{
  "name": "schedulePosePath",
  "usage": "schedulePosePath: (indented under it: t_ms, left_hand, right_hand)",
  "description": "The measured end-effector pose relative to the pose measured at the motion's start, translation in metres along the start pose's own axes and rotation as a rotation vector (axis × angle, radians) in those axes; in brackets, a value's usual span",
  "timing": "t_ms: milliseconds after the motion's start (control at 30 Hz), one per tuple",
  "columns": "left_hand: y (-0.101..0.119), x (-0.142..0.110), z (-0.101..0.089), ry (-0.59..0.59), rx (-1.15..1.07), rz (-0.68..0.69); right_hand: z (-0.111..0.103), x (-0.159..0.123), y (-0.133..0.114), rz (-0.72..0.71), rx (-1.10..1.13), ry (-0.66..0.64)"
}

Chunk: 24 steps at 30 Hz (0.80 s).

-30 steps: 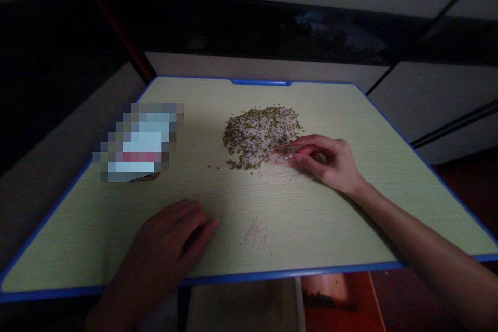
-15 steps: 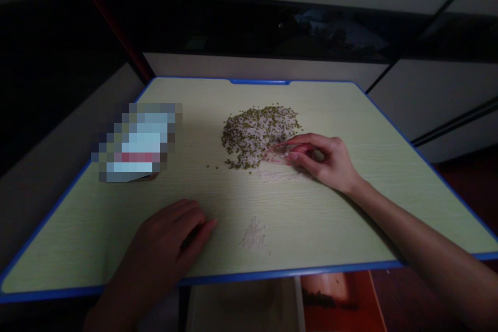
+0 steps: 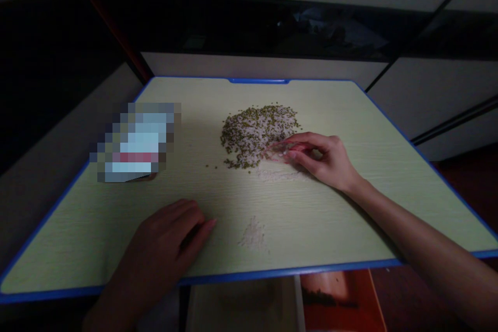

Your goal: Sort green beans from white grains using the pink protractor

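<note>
A mixed heap of green beans and white rice grains point(image 3: 257, 132) lies on a pale green table point(image 3: 350, 218) with a blue rim. My right hand point(image 3: 324, 161) rests at the heap's right lower edge, fingers pinched on a small clear object that I cannot make out. A thin spread of white grains point(image 3: 278, 174) lies just below those fingers. A small pile of white rice point(image 3: 252, 233) sits near the front edge. My left hand point(image 3: 167, 249) lies palm down on the table to the left of that pile, fingers loosely curled and holding nothing.
A blurred-out object point(image 3: 136, 142) sits on the table's left side. A few stray green beans point(image 3: 212, 167) lie left of the heap. Below the front edge, an orange-red container point(image 3: 334, 295) shows under the table. The room around is dark.
My right hand has crept slightly left along the heap's lower edge. The left hand has stayed where it was.
</note>
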<state>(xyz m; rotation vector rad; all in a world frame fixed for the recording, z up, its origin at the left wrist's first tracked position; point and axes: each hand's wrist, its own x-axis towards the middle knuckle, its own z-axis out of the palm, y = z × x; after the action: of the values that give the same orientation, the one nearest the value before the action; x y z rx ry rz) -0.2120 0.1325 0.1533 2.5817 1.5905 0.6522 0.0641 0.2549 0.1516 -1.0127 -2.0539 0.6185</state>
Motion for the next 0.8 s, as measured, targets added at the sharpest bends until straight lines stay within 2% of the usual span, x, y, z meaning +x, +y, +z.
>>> schedulePosePath:
  t_ms: [300,633,800]
  left_hand:
    - [0.0017,0.0008,-0.0014,-0.018,0.01,-0.017]
    - [-0.0013,-0.0002,0.0028,0.024,-0.003,0.021]
    - [-0.0028,-0.0024,0.0037,0.005,-0.009,-0.012]
  right_hand:
    - [-0.0007,-0.0008,0.0001,-0.011,-0.004,0.014]
    - [0.0015,0.0002,0.0008,-0.036,0.005,-0.029]
    - [0.0011,0.0001,0.0005,-0.048,-0.004,-0.019]
